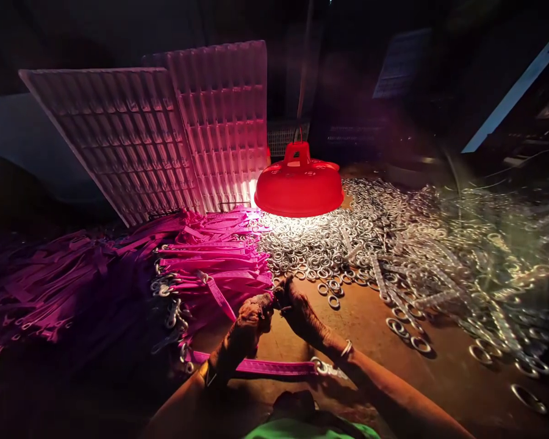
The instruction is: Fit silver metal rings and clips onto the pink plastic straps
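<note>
My left hand (251,320) and my right hand (297,308) meet fingertip to fingertip just below the lamp's pool of light, pinching something small between them; the item itself is too dark to make out. A pink strap (274,367) with a metal ring at its right end lies flat under my forearms. Left of my hands is a heap of pink straps (210,262), some with metal rings fitted. A wide spread of loose metal rings (375,238) covers the table ahead and to the right.
A red dome lamp (299,183) hangs low over the rings. Two ribbed pink trays (165,134) lean upright behind the straps. A dark basket (288,137) sits behind the lamp. The surroundings are dark.
</note>
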`<state>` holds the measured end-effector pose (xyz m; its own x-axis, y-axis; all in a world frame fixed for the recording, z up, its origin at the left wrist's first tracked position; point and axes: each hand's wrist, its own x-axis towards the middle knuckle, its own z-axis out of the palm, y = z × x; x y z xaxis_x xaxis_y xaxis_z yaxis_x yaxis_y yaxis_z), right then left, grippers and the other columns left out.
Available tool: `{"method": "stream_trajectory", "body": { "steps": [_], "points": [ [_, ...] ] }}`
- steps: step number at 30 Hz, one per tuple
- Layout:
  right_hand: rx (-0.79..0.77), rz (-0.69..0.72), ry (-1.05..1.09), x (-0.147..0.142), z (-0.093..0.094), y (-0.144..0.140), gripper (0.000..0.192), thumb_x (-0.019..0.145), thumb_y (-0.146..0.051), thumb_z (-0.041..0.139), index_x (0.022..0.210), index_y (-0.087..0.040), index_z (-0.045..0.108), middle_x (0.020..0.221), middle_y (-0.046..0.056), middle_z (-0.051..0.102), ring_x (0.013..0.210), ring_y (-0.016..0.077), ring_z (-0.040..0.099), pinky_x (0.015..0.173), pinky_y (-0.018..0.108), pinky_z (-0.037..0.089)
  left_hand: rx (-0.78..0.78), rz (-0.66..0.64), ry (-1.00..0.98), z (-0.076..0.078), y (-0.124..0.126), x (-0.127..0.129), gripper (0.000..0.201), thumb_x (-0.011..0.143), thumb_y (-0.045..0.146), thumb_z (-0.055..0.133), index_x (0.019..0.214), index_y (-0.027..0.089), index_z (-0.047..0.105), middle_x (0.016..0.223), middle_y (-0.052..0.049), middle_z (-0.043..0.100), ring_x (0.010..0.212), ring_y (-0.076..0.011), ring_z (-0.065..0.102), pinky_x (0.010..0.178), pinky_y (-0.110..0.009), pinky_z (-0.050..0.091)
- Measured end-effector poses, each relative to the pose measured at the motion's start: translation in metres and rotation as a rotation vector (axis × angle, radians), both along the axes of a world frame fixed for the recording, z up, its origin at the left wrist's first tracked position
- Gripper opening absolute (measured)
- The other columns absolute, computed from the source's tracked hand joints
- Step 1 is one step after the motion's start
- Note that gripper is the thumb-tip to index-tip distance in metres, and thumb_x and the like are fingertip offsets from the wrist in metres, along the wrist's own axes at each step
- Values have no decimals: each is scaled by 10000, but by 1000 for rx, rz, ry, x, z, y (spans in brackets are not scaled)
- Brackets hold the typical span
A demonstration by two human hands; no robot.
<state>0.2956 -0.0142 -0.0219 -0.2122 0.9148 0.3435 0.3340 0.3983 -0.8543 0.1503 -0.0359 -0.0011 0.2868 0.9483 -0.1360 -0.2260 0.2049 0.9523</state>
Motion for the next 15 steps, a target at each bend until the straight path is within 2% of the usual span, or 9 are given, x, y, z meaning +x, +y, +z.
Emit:
{"method": "stream_trajectory", "body": {
  "steps": [4,7,9,12,15],
  "points": [
    [47,14,19,-1,-4,3,202,858,-203,329,1003,-150,459,624,-35,415,524,90,311,482,201,339,-199,42,-109,7,-3,7,331,655,454,613,702,181,431,592,52,360,500,-58,293,482,-204,268],
    [95,-22,-12,-3,-6,4,156,845,-184,342,951,-160,454,641,-27,441,517,85,317,486,203,346,-237,86,-204,6,-6,9,384,603,478,677,710,177,465,600,45,391,515,-62,337,500,-203,308],
    [104,-37,-4,-3,-7,5,128,860,-182,332,927,-167,440,625,-34,440,497,79,318,465,196,330,-216,134,-197,2,-8,9,382,616,493,669,757,175,512,637,22,438,559,-82,404,535,-216,357],
    [126,-61,-6,-3,-9,6,125,861,-171,334,933,-177,436,614,-35,458,478,76,334,444,188,317,-69,162,-79,-9,-8,8,326,720,490,591,819,180,570,666,-12,479,586,-114,447,554,-249,397],
    [159,-54,-97,-2,-11,7,262,793,-103,353,1025,-176,449,627,-21,501,481,87,364,454,194,337,67,144,12,-25,-5,4,267,801,433,526,865,189,613,678,-39,514,581,-137,460,545,-274,414]
  ]
}}
